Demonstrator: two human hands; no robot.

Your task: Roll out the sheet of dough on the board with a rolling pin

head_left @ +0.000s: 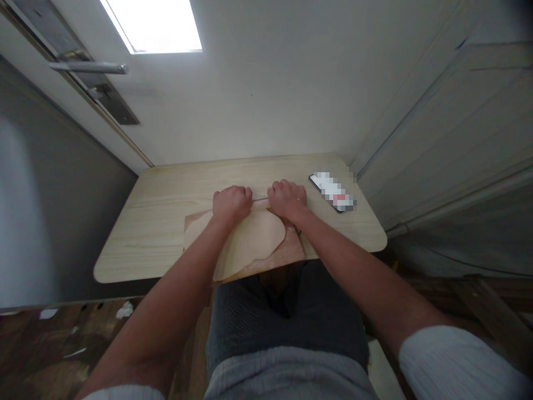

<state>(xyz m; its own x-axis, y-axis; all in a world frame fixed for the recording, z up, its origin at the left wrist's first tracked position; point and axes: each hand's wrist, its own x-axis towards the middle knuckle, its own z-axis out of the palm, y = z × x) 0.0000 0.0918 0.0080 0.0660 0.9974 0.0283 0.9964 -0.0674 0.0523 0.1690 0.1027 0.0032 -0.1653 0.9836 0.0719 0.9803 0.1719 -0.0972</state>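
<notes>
A pale wooden table (158, 233) carries a tan sheet (254, 244) at its near edge, overhanging the lap. The left hand (231, 203) and right hand (288, 199) sit side by side, fingers curled tight on the sheet's far edge, apparently creasing it. Going further would call for even pressure from both. A phone (332, 191) lies just right.

Pale sheet (254, 239): peach-tan, thin, rounded outline; flat at the centre of the table's (158, 222) near edge.
Brown sheet (291, 254): darker, beneath it, overhanging that edge.
Far edge: gripped by left hand (231, 204) and right hand (288, 200).
</notes>
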